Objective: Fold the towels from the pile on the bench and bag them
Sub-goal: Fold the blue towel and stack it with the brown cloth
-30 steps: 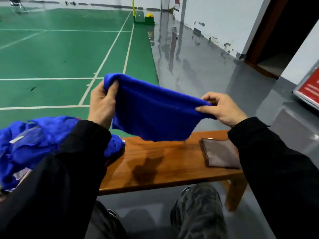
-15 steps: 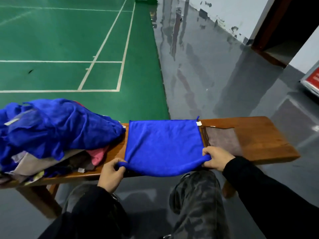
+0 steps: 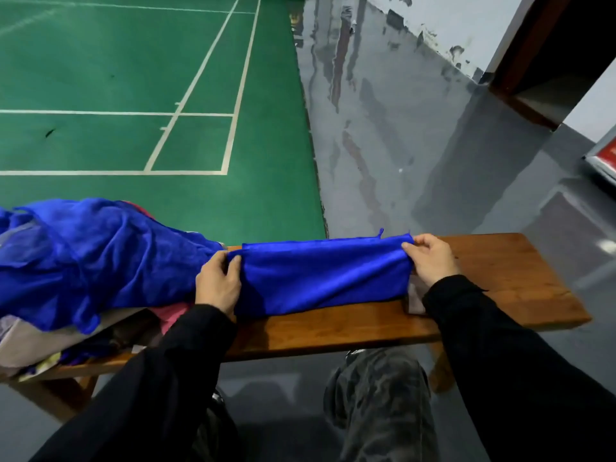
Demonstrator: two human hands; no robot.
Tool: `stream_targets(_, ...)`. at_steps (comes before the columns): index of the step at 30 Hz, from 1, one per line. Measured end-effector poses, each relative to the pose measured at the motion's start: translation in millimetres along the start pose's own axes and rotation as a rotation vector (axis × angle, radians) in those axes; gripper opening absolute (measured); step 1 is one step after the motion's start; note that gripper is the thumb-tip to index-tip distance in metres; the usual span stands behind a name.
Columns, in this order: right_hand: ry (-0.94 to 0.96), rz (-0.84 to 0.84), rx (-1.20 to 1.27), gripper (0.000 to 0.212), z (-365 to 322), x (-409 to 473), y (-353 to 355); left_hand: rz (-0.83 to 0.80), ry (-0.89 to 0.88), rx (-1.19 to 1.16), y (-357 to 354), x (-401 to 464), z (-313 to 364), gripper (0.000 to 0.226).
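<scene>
Folding the bright blue microfibre towel (image 3: 325,278) in half on the brown wooden desk (image 3: 506,278), both hands pinch its ends: left hand (image 3: 216,285) beside the heaped blue towel pile (image 3: 86,258), right hand (image 3: 431,258) opposite. Lining the carried edge up with the far edge, then pressing the crease flat, should keep it neat.

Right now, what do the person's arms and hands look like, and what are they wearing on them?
Both arms are covered to the wrist by long black sleeves of plain, loose fabric, with no visible logos or markings. The left hand and right hand are bare: no gloves, and no rings or watch can be seen. Camouflage-patterned trousers show below.
</scene>
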State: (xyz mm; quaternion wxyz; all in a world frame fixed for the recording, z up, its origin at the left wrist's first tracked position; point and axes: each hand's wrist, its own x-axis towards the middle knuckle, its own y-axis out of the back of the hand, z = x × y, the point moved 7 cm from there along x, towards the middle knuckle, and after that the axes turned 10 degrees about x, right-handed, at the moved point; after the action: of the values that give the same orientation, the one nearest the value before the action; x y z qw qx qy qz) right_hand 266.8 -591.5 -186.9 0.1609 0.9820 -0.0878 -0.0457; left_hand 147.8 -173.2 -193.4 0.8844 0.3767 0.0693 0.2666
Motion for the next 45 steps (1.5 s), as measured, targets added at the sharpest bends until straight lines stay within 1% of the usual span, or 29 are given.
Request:
stream_targets(2,0.028,0.038,-0.070,0.007,1,14,-7,-0.003,0.030,0.056,-10,17,4,0.023)
stream_targets(4,0.065,0.079,-0.140,0.008,0,26,-14,-0.002,0.062,0.098,-22,34,2,0.027)
stream_targets(8,0.064,0.069,-0.304,0.006,7,52,-30,0.005,0.074,0.202,-40,55,3,0.027)
stream_targets(11,0.030,0.059,-0.441,0.014,21,67,-39,0.002,0.088,0.265,-52,62,1,0.025)
stream_targets(13,0.057,0.053,-0.530,0.019,26,73,-45,0.003,0.061,0.224,-59,64,0,0.023)
stream_targets(14,0.071,0.045,-0.547,0.021,27,75,-48,0.028,0.011,0.207,-61,64,0,0.030)
stream_targets(16,0.085,0.045,-0.542,0.028,30,76,-53,0.123,-0.201,0.308,-59,56,8,0.043)
stream_targets(17,0.109,0.075,-0.521,0.034,28,74,-53,0.168,-0.340,0.377,-59,48,14,0.041)
stream_targets(18,0.152,0.122,-0.490,0.038,26,70,-52,0.166,-0.476,0.423,-62,36,18,0.035)
stream_targets(19,0.217,0.169,-0.450,0.039,22,62,-51,0.105,-0.575,0.454,-69,21,19,0.031)
stream_targets(20,0.307,0.193,-0.408,0.037,15,51,-54,0.009,-0.618,0.492,-78,6,14,0.036)
stream_targets(21,0.407,0.172,-0.380,0.036,7,36,-62,-0.098,-0.608,0.546,-85,-7,5,0.048)
stream_targets(22,0.506,0.100,-0.370,0.036,0,18,-75,-0.175,-0.584,0.608,-90,-20,-5,0.061)
stream_targets(23,0.593,-0.011,-0.368,0.039,-6,-4,-92,-0.218,-0.567,0.666,-92,-32,-13,0.073)
stream_targets(25,0.724,-0.306,-0.379,0.049,-11,-58,-130,-0.250,-0.563,0.746,-89,-56,-23,0.086)
stream_targets(27,0.821,-0.602,-0.433,0.067,-5,-111,-166,-0.211,-0.612,0.784,-82,-79,-24,0.089)
stream_targets(29,0.876,-0.808,-0.586,0.087,15,-152,-191,-0.117,-0.727,0.792,-74,-103,-25,0.077)
stream_targets(30,0.889,-0.848,-0.692,0.098,25,-165,-198,-0.069,-0.789,0.787,-70,-113,-26,0.067)
stream_targets(31,0.886,-0.846,-0.804,0.109,34,-174,-202,-0.033,-0.845,0.769,-65,-121,-27,0.060)
stream_targets(33,0.821,-0.784,-0.966,0.123,43,-184,-201,0.023,-0.947,0.694,-57,-131,-25,0.046)
stream_targets(34,0.787,-0.734,-0.990,0.125,43,-190,-198,0.052,-0.998,0.655,-52,-138,-20,0.038)
stream_targets(35,0.773,-0.684,-0.978,0.121,41,-196,-195,0.073,-1.042,0.618,-47,-145,-14,0.031)
stream_targets(36,0.782,-0.649,-0.935,0.111,38,-203,-192,0.080,-1.081,0.578,-43,-152,-7,0.028)
stream_targets(38,0.825,-0.632,-0.789,0.077,31,-210,-182,0.066,-1.102,0.478,-37,-163,6,0.027)
stream_targets(39,0.839,-0.626,-0.703,0.061,25,-212,-173,0.051,-1.080,0.434,-35,-165,9,0.029)
stream_targets(40,0.818,-0.632,-0.615,0.052,20,-211,-164,0.026,-1.037,0.416,-36,-165,9,0.034)
stream_targets(42,0.683,-0.671,-0.426,0.057,14,-206,-147,-0.036,-0.952,0.451,-41,-158,4,0.046)
stream_targets(44,0.551,-0.711,-0.341,0.057,15,-202,-131,-0.062,-0.914,0.449,-43,-153,0,0.041)
stream_targets(45,0.505,-0.703,-0.323,0.051,16,-198,-122,-0.069,-0.894,0.410,-41,-152,2,0.035)
